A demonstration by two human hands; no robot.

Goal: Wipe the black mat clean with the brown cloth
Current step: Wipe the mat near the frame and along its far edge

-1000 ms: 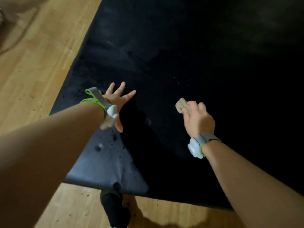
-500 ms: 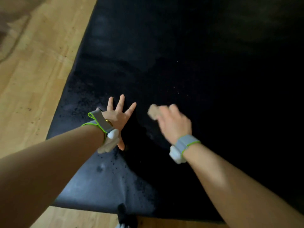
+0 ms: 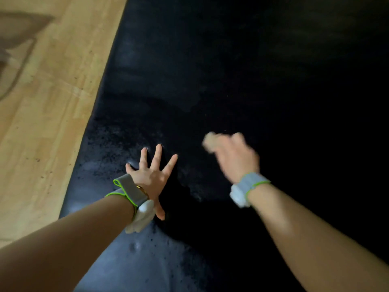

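The black mat point(image 3: 252, 70) fills most of the view, dusty and speckled grey near its left edge and front corner. My left hand point(image 3: 151, 175) lies flat on the mat with its fingers spread wide. To its right, my right hand point(image 3: 235, 159) grips the small brown cloth point(image 3: 210, 142), which sticks out past the fingers and meets the mat. That hand and the cloth are blurred by motion. Both wrists carry grey bands with white pods.
Light wooden floor point(image 3: 46, 102) borders the mat on the left, with a shadow across its far corner. The mat's left edge runs diagonally from the top middle to the lower left. The right part of the mat is very dark.
My right hand swept the cloth left toward my left hand, then back a little to the right. My left hand stayed planted on the mat. The view shifted forward, hiding the mat's front edge.
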